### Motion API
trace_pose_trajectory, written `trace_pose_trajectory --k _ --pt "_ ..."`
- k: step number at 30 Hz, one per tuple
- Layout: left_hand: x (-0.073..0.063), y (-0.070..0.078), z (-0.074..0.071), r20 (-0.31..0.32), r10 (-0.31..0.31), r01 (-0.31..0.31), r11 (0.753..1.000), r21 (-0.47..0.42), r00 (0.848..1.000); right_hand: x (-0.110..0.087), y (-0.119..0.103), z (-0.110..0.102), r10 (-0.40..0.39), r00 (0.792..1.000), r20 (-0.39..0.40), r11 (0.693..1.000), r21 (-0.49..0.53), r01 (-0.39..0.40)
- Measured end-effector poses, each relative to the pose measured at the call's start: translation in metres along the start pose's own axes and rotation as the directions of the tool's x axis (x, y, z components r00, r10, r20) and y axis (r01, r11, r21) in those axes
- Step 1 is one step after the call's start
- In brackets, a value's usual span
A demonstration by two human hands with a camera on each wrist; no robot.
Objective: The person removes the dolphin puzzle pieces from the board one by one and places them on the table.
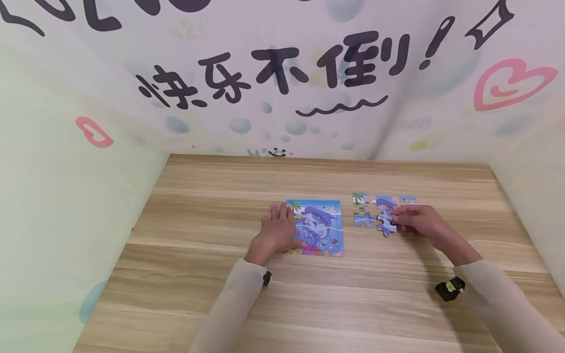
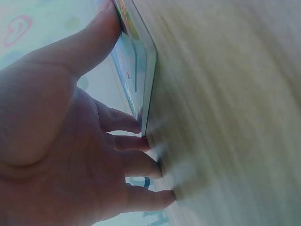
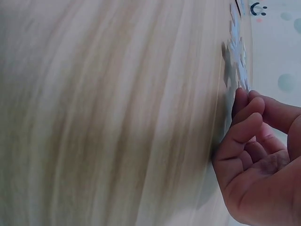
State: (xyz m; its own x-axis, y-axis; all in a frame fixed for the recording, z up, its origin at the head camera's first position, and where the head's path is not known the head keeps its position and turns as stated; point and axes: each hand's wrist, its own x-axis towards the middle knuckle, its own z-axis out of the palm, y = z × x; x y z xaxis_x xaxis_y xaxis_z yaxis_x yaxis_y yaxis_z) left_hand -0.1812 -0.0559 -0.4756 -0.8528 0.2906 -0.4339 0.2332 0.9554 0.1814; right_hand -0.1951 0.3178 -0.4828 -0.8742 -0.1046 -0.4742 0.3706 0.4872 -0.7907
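A square dolphin puzzle board point(image 1: 318, 223) with a blue border lies on the wooden table. My left hand point(image 1: 278, 233) rests at its left edge, fingers extended and thumb over the lower left part. In the left wrist view the thumb point(image 2: 96, 40) lies along the board's top, while other fingertips touch the table beside the edge. My right hand point(image 1: 421, 223) pinches a blue-and-purple puzzle piece point(image 1: 387, 224) between thumb and fingers, to the right of the board. Around that piece lie a palm-tree piece point(image 1: 359, 198), a dolphin-head piece point(image 1: 386, 201) and a blue piece point(image 1: 363, 219).
Another loose piece point(image 1: 407, 200) sits at the back right, partly behind the right hand. The wooden table point(image 1: 309, 304) meets a white printed cloth point(image 1: 282, 122) at its back, and pale cloth walls stand at both sides. A black strap device point(image 1: 450, 289) hangs at the right wrist.
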Motion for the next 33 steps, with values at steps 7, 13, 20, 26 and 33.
trace_pose_trajectory --k 7,13,20,26,33 --pt "0.0000 -0.0008 0.0008 -0.009 0.004 -0.004 1.000 -0.002 1.000 0.0008 -0.0014 0.0003 -0.017 1.000 -0.024 0.998 -0.053 0.016" --pt "-0.0005 -0.0013 0.0014 -0.013 0.009 -0.009 1.000 -0.005 1.000 0.0046 -0.0007 0.0012 -0.076 0.995 -0.069 0.984 -0.169 0.064" --pt "-0.0006 -0.0010 0.0008 -0.005 0.012 -0.012 1.000 -0.008 1.000 0.0055 -0.0025 0.0029 -0.159 0.983 -0.092 0.953 -0.275 0.128" --pt "-0.0008 -0.0007 0.0005 -0.002 0.016 -0.016 1.000 -0.015 1.000 0.0049 -0.0039 0.0046 -0.193 0.976 -0.103 0.925 -0.350 0.146" --pt "-0.0001 -0.0009 0.0007 0.005 0.011 -0.011 1.000 -0.017 1.000 0.0080 -0.0019 0.0074 -0.223 0.967 -0.125 0.889 -0.434 0.149"
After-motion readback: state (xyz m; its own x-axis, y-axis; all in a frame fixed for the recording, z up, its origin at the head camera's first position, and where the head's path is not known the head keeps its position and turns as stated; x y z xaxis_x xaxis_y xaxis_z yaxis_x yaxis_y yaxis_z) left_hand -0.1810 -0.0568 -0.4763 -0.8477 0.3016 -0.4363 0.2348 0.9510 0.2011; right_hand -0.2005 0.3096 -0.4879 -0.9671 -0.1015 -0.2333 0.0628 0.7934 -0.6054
